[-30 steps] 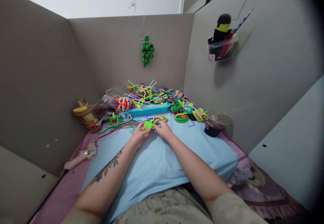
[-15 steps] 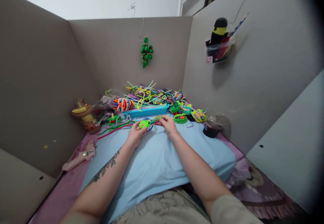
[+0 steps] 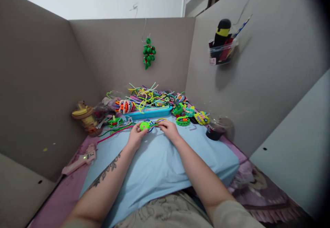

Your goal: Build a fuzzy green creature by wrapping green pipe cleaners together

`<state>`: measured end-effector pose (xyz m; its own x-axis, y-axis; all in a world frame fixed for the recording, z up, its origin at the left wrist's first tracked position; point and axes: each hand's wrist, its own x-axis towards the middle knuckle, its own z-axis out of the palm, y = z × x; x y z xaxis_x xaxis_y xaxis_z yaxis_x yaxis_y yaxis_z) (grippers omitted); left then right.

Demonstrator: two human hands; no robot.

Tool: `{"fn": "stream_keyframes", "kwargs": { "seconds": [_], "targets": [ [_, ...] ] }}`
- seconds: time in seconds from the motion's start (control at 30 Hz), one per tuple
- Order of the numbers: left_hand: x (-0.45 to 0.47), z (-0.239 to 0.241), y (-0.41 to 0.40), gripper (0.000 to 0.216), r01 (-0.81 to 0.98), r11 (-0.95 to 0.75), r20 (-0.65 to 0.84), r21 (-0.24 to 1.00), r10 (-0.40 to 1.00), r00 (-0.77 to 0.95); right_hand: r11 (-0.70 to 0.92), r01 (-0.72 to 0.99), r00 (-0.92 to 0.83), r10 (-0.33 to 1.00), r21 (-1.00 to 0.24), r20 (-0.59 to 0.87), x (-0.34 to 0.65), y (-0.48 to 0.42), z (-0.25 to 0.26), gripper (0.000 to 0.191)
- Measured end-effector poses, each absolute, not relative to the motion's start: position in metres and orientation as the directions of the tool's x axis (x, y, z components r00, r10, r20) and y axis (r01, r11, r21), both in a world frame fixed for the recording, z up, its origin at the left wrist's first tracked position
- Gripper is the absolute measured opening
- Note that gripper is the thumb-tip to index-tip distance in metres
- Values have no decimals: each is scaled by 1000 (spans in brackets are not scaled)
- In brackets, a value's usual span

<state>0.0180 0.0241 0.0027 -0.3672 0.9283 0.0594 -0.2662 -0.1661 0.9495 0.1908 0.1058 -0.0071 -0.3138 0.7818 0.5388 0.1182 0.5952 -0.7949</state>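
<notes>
My left hand (image 3: 135,133) pinches a bright green round disc (image 3: 144,126) that looks wound from pipe cleaners. From the disc, coloured pipe cleaners spread out to both sides; a red one (image 3: 116,133) trails to the left past my left wrist. On the other side, my right hand (image 3: 168,129) has its thumb and fingers closed on the strands of pipe cleaner (image 3: 156,124) beside the disc. How many strands it grips cannot be made out. Both hands are just above the pale blue cloth (image 3: 157,159).
A blue tray (image 3: 152,113) heaped with pipe cleaners lies behind my hands. Several woven pieces (image 3: 201,118) sit to its right, near a dark cup (image 3: 216,131). At left are a pink glue gun (image 3: 84,160) and a decorated cup (image 3: 90,121). Grey panels (image 3: 129,52) surround the table.
The green disc has shifted slightly left and now faces me more broadly. My right hand has come a little left and lower, closer to the disc.
</notes>
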Motion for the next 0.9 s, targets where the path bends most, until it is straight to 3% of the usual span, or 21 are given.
{"fn": "stream_keyframes", "kwargs": {
  "seconds": [0.17,0.27,0.37,0.57,0.9],
  "targets": [
    [18,8,22,66,-311,-154,31,938,930,-367,679,313,-417,726,-664,546,189,105,-10,20],
    [20,7,22,65,-303,-146,36,942,940,-340,705,369,-345,709,-605,615,190,103,-7,15],
    [22,5,22,63,-296,-133,37,946,950,-310,700,294,-252,714,-651,654,190,99,-3,13],
    [23,0,23,60,-275,-107,18,956,952,-306,693,95,-249,712,-715,657,186,93,1,13],
    [28,5,16,61,-323,-60,-6,945,979,-201,855,162,-351,517,-493,781,180,94,-10,26]
  ]
}}
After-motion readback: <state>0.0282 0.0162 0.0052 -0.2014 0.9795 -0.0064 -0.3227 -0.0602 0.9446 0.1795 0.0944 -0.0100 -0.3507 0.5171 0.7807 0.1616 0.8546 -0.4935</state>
